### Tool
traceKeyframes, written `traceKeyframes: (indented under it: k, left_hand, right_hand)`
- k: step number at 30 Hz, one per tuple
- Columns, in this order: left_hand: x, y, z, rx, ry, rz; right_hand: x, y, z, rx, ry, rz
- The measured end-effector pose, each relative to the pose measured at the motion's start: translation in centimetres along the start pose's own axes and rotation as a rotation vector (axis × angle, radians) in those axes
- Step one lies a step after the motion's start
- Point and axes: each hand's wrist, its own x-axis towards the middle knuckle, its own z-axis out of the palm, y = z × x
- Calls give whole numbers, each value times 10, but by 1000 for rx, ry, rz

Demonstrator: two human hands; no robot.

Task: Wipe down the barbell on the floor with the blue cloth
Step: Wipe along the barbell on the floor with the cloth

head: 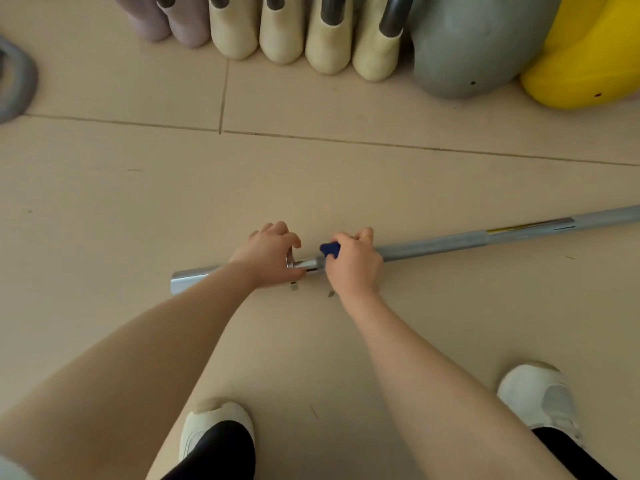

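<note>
Tiled floor [104, 202], barbell [450, 242], kettlebells [460, 46] on it

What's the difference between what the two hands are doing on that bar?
The left hand is bare and grips the barbell at its shiny collar near the end. The right hand holds the blue cloth against the grey shaft, further along. Both are closed around the same bar on the floor.

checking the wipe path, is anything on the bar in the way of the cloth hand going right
Nothing visible. The right hand grips the blue cloth on the barbell; the shaft to its right lies bare.
</note>
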Motion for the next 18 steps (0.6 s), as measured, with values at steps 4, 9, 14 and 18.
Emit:
traceKeyframes:
  k: [4, 9, 14, 18]
  left_hand:
    - [2, 13, 6, 160, -179, 26]
    - [7, 25, 19, 296, -271, 84]
    - [5, 30, 24, 329, -218, 90]
    - [11, 44, 28, 493, -246, 97]
  right_hand:
    - [-20, -10, 11, -18, -168, -242]
    - [-2, 43, -15, -120, -39, -149]
    - [-4, 46, -10, -70, 50, 31]
    - [-22, 35, 3, -127, -36, -230]
